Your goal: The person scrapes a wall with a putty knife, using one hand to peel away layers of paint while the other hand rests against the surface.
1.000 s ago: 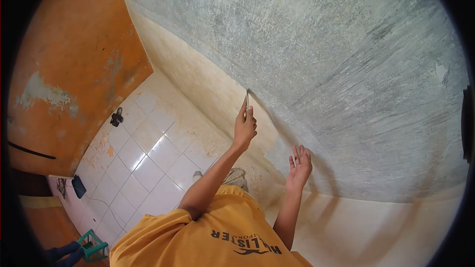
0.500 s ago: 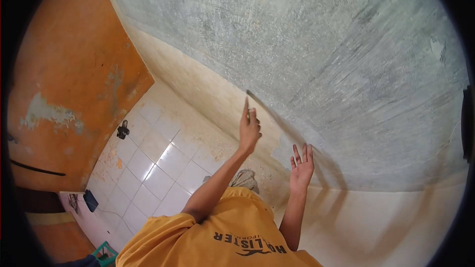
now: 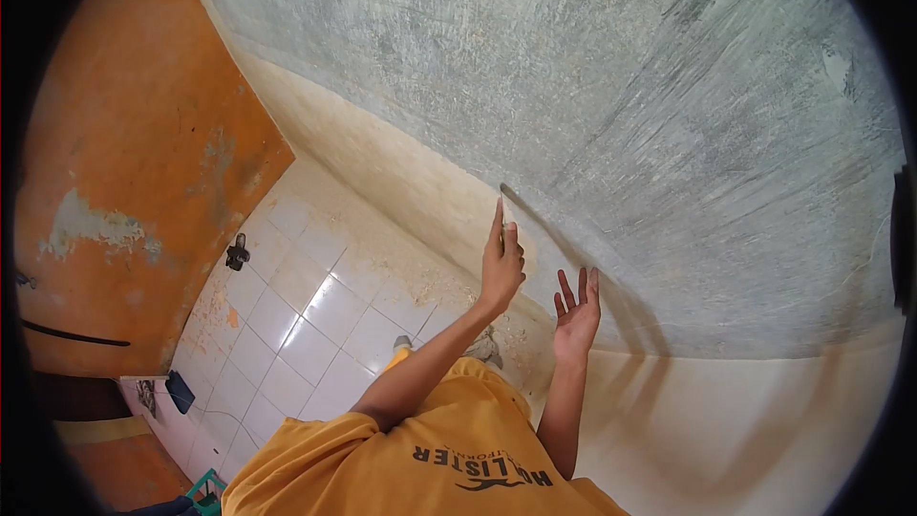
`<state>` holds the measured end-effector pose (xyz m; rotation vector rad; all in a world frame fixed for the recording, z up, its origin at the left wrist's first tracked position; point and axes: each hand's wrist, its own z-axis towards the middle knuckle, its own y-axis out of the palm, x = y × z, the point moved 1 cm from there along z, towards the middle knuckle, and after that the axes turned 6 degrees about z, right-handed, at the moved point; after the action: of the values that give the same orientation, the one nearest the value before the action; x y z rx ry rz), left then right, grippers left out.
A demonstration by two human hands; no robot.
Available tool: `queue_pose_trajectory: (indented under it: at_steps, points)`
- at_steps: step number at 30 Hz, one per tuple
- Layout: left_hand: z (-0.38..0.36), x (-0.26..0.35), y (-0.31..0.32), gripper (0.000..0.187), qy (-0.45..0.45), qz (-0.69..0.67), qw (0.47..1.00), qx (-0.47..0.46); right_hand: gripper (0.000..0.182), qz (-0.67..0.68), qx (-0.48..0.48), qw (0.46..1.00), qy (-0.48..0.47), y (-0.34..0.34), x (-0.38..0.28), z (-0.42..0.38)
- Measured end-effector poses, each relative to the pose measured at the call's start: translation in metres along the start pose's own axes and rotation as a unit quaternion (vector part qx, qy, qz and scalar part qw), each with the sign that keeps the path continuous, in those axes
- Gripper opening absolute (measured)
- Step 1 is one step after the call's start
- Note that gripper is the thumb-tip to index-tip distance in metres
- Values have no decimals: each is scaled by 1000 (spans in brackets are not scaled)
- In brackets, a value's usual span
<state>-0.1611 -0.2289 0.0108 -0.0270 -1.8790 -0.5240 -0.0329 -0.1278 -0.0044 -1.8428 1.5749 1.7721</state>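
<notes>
My left hand [image 3: 502, 272] is raised to the wall [image 3: 592, 105], its index finger stretched along a thin scraper and the other fingers curled round it. Most of the scraper is hidden by the hand; a dark tip [image 3: 504, 190] shows just past the index finger, at the border between the grey-green surface and the cream band. Lower and to the right, my right hand [image 3: 577, 320] is empty, palm turned upward and fingers spread, with fingertips close to the wall. Both hands cast shadows on the wall.
White floor tiles [image 3: 282, 387] lie below, with flakes scattered along the wall base [image 3: 458, 291]. A small dark object [image 3: 238, 252] sits near the orange wall [image 3: 143, 134], whose paint is peeling. A cable and a green plastic item [image 3: 207, 492] are at lower left.
My left hand and the scraper have moved right and slightly down along the border. My right hand has shifted a little left and up, still open. More of a foot shows below.
</notes>
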Motion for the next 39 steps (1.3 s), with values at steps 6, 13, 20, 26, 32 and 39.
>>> queue_pose_trajectory:
  at_steps: [6, 13, 20, 26, 32, 39]
  points:
    - [31, 10, -29, 60, -29, -15, 999, 35, 71, -18, -18, 1000, -7, -12, -3, 2]
    - [10, 7, -13, 59, -5, 35, 999, 23, 74, -45, 1, 999, -11, 1, 1, -2]
    - [31, 3, -31, 57, -12, 42, 998, 54, 73, -55, -7, 998, -20, -5, 4, -4]
    - [28, -3, -28, 57, 58, 103, 992, 47, 71, -67, 22, 997, -19, 9, 8, 0]
    - [29, 7, -37, 56, -13, 80, 996, 43, 69, -74, 26, 997, -23, 0, 15, 0]
    - [39, -6, -49, 55, -1, 93, 994, 61, 66, -67, 18, 997, -29, -2, 13, 2]
